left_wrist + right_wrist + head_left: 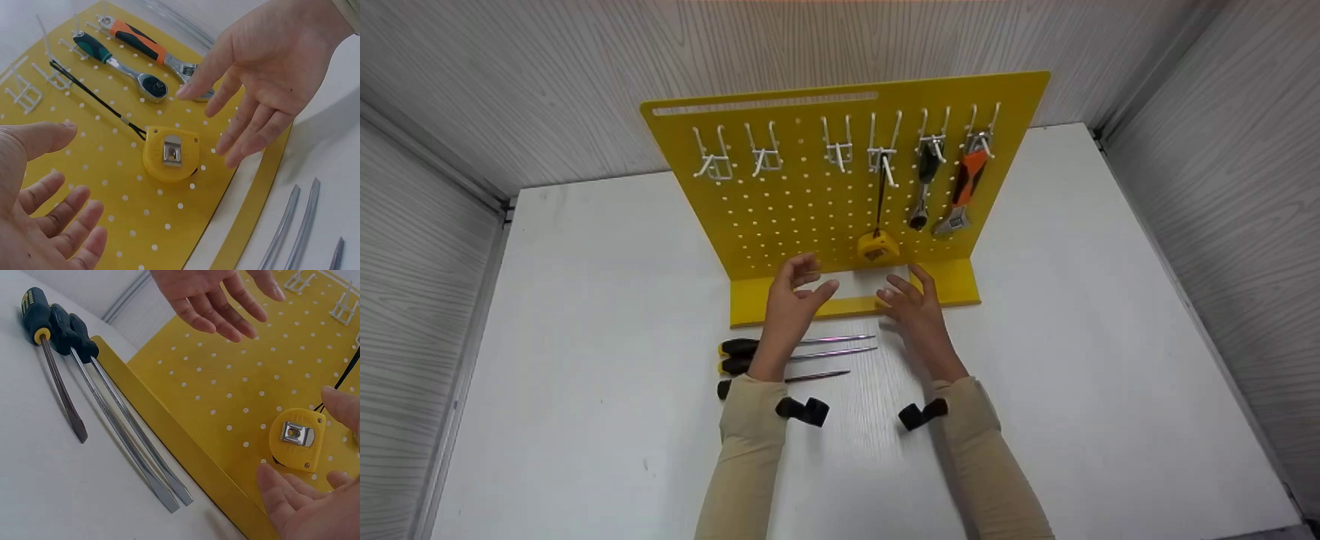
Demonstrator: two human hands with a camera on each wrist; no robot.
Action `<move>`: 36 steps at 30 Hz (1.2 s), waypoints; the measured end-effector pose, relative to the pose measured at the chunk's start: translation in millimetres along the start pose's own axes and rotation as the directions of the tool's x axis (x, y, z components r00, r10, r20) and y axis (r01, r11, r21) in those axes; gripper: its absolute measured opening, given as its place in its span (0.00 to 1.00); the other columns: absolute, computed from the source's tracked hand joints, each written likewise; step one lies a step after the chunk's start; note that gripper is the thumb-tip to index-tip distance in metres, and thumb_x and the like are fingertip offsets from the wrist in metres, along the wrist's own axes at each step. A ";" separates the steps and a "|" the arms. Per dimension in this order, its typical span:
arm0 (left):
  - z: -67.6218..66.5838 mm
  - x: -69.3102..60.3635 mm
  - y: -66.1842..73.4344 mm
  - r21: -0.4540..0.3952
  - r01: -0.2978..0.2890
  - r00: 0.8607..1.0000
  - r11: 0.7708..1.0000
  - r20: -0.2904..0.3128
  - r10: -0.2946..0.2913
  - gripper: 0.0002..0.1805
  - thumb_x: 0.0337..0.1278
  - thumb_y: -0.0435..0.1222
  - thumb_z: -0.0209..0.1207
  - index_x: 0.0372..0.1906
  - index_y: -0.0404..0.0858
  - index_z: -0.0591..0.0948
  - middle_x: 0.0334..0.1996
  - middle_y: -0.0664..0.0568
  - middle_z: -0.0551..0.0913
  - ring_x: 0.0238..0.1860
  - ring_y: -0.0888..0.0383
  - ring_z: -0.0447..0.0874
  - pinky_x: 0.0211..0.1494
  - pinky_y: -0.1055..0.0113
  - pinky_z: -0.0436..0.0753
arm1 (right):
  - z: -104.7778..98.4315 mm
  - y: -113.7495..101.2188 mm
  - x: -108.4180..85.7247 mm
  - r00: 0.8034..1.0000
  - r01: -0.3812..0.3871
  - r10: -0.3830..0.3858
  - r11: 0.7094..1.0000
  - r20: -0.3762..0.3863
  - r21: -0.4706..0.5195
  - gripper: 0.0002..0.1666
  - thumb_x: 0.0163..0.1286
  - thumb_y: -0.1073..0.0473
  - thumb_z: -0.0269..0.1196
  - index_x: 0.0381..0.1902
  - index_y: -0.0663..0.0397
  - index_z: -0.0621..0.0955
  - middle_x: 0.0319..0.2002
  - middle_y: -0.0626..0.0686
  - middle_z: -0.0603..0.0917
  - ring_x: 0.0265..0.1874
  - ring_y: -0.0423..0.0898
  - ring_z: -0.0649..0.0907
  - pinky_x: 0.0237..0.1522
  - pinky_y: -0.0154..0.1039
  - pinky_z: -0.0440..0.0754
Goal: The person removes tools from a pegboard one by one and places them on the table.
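A yellow tape measure (877, 247) hangs by its black cord from a white hook on the yellow pegboard (795, 217). Either side of it, a little in front, are my two hands, both with loosely bent fingers and nothing held. The left hand (793, 296) is to the lower left of the tape measure, palm turned inward. To its lower right is the right hand (913, 304), near the board's base. In the right wrist view the tape measure (297, 439) shows its metal clip, apart from the nearby fingers.
A ratchet wrench (925, 184) and an orange-handled adjustable wrench (962, 187) hang on the right hooks. Other white hooks (765, 154) line the board's upper left. Three screwdrivers (112, 410) lie on the white table (600, 360) before the base, partly beneath the left forearm.
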State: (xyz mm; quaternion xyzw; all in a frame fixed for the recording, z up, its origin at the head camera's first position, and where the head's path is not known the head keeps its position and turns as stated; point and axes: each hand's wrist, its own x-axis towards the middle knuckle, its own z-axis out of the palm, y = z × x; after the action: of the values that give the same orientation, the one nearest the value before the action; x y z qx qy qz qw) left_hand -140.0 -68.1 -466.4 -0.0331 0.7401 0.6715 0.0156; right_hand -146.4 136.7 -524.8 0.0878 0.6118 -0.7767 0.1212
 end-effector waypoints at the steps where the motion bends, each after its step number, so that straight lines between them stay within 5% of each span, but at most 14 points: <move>1: 2.1 2.0 1.6 0.009 -0.005 1.000 1.000 0.004 0.005 0.31 0.56 0.37 0.65 0.64 0.35 0.70 0.57 0.43 0.75 0.59 0.45 0.73 0.59 0.58 0.72 | 0.3 -0.5 0.8 1.000 0.001 -0.001 1.000 0.005 -0.007 0.49 0.66 0.53 0.65 0.75 0.41 0.49 0.68 0.55 0.69 0.61 0.51 0.77 0.63 0.50 0.74; 19: 32.9 31.5 37.8 -0.034 -0.054 0.989 0.998 0.134 0.058 0.31 0.59 0.38 0.63 0.66 0.36 0.68 0.64 0.42 0.71 0.66 0.46 0.69 0.66 0.54 0.71 | 13.3 -16.2 13.8 0.998 -0.060 0.060 0.998 -0.022 0.001 0.49 0.70 0.58 0.60 0.74 0.35 0.42 0.69 0.56 0.67 0.62 0.56 0.77 0.62 0.50 0.75; 36: 52.1 56.8 53.9 0.004 -0.040 0.993 0.999 0.109 0.039 0.29 0.58 0.35 0.64 0.65 0.38 0.70 0.62 0.47 0.74 0.64 0.54 0.72 0.66 0.61 0.73 | 12.9 -13.5 27.3 1.000 -0.015 0.016 1.000 0.008 -0.025 0.48 0.72 0.56 0.58 0.76 0.35 0.41 0.69 0.58 0.66 0.63 0.55 0.75 0.65 0.48 0.72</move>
State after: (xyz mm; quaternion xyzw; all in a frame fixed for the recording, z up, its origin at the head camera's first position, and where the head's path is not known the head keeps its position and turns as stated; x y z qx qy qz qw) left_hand -201.5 -12.7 -421.8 0.0181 0.7408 0.6701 0.0426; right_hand -176.4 124.9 -517.0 0.0876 0.6203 -0.7684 0.1310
